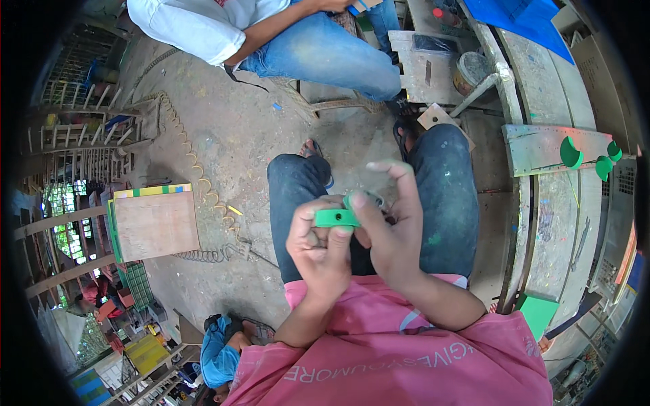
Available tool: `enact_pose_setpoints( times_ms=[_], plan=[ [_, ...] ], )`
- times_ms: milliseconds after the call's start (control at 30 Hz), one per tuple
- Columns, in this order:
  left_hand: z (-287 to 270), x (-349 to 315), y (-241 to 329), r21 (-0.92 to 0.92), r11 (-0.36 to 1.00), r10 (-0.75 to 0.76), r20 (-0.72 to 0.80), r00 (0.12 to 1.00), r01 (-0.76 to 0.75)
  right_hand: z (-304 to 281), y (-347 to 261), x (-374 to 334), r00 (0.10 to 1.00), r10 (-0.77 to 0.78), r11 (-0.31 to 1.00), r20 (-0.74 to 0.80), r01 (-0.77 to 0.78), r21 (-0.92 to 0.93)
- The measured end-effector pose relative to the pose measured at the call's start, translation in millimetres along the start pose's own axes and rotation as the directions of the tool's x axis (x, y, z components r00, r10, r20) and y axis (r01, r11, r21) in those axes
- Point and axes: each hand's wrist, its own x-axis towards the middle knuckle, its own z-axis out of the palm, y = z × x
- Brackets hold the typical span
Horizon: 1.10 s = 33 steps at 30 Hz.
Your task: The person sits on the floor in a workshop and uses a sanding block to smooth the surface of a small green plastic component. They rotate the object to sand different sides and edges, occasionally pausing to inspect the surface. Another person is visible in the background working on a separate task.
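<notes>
In front of my lap, my left hand (318,254) pinches a small green curved block (328,218) between thumb and fingers. A round dark hole shows in its near face. My right hand (391,237) is right beside it, its thumb over the block's upper right end and one finger raised. The other right fingers are curled, and what they hold, if anything, is too small and covered to make out.
Green curved pieces (571,153) stand on a board across the wooden bench (552,223) at the right. Another person in jeans (318,57) sits opposite. A plywood-topped stack (157,227) and a coiled hose (196,166) are at the left.
</notes>
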Motion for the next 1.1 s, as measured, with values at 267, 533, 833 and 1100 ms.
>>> enact_pose_setpoints(
  times_ms=[267,533,833,1100],
  plan=[
    [-4,-1,-6,-0.062,0.996,0.068,0.023,0.997,-0.066,2,0,0,0.999,0.029,0.998,-0.026,-0.027,0.052],
    [1,2,-6,-0.037,0.997,0.063,-0.005,0.998,-0.063,2,-7,-3,0.999,0.029,0.998,-0.016,-0.028,0.060],
    [2,5,-4,-0.115,0.990,0.080,-0.007,0.997,-0.080,1,-2,-8,0.999,0.052,0.998,0.001,-0.052,-0.020],
    [-3,4,-2,-0.074,0.995,0.072,-0.029,0.997,-0.074,3,-1,-15,0.999,0.042,0.998,0.010,-0.042,-0.047]
  ],
)
